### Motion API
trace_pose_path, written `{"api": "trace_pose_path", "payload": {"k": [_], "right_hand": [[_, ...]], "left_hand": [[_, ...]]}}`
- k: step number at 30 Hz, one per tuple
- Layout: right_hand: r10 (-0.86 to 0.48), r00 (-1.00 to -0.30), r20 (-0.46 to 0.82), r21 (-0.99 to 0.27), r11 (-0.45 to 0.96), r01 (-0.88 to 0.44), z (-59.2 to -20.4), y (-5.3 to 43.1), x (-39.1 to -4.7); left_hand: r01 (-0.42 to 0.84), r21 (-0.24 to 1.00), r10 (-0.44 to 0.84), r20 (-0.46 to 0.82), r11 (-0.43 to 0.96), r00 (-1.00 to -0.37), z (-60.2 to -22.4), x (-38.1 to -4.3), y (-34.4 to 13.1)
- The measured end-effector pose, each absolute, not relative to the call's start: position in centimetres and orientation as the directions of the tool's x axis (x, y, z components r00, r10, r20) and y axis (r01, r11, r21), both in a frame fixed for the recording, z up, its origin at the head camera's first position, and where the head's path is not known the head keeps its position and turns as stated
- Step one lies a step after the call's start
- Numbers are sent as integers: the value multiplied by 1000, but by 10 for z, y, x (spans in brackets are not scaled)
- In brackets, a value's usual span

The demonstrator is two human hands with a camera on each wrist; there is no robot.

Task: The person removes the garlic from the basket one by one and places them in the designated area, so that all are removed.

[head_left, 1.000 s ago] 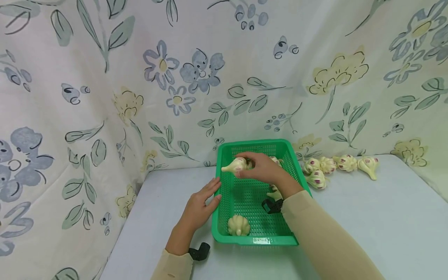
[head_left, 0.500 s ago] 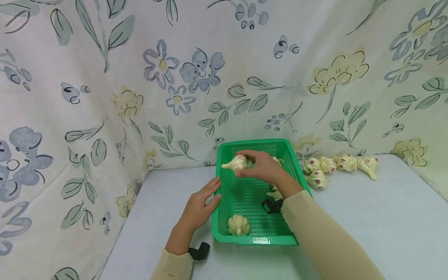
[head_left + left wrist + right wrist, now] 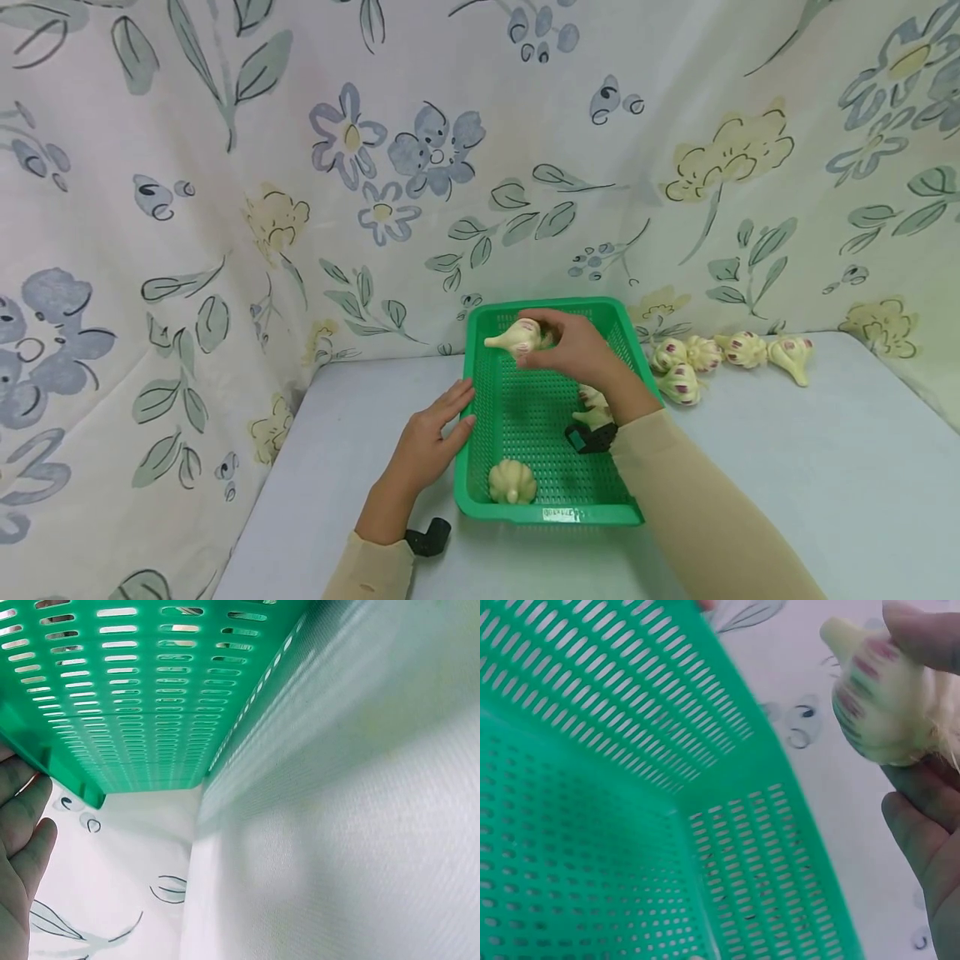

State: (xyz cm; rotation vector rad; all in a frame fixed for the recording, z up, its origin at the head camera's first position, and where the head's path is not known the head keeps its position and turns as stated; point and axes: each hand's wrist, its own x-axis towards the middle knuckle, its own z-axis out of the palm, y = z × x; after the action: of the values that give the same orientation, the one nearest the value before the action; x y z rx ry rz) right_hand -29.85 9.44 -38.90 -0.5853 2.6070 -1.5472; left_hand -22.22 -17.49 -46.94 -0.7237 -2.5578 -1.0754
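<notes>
A garlic bulb (image 3: 519, 339) with purple streaks is pinched in my right hand (image 3: 576, 354), over the far part of the green plastic basket (image 3: 495, 513). Its pale stem points left in the head view; in the right wrist view the garlic bulb (image 3: 881, 697) sits between thumb and fingers, roots toward the palm. My left hand (image 3: 429, 440) rests against the basket's left rim with fingers extended. The left wrist view has those fingers (image 3: 26, 814) at the rim's underside. A plain, creamy garlic bulb (image 3: 512, 482) lies in the basket's near left corner.
More garlic (image 3: 592, 414) lies along the basket's right side, partly behind my right wrist. Several garlic bulbs (image 3: 703, 354) form a group on the white table (image 3: 810, 467) right of the basket. A floral curtain (image 3: 480, 125) hangs behind. Black wrist cameras (image 3: 429, 537) are strapped on.
My right hand, still pinching the garlic bulb, has shifted slightly right and up in the head view. The left hand and the basket have stayed in place.
</notes>
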Motion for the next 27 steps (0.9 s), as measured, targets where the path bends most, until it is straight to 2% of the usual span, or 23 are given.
{"api": "trace_pose_path", "payload": {"k": [5,16,27], "right_hand": [[-324,-930,176,-906,316,-282,-379,107,-290],[-229,-925,304,-952,-52,-300,-357,150,-255],[-32,-889,457,-877,-182,-444,-366,214,-232]], "left_hand": [[542,591,338,428,597,-838,-469,-222,-175],[529,605,349,398,595,-848,-470,-220,-174],[533,597,339,414,600,-845,-470,-218,-176]]}}
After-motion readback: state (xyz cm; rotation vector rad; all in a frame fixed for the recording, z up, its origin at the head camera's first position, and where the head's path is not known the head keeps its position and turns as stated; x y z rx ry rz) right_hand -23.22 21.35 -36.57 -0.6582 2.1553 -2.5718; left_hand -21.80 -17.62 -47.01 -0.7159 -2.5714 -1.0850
